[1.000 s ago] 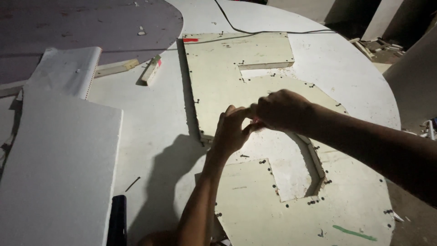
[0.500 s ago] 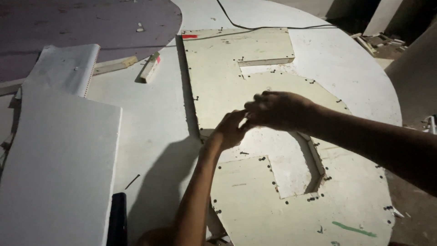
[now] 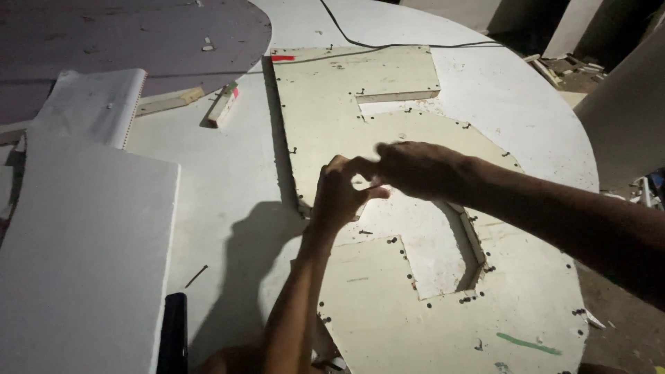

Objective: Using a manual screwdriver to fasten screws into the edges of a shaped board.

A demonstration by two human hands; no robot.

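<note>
Plywood panel [image 3: 325, 125] lies under 2 hands, left [image 3: 339, 197] and right [image 3: 415, 170], fingertips together, perhaps pinching something

Right hand [image 3: 415, 168]: we see it smeared by motion blur, fingers indistinct.
Between the hands: we cannot tell what, if anything, the fingertips pinch.
Left hand [image 3: 339, 194]: it hides part of the cream panel [image 3: 332, 118].
Dark flat object [image 3: 173, 332]: cut off by the near edge.
White board [image 3: 83, 256]: runs off the left and near edges.
</note>
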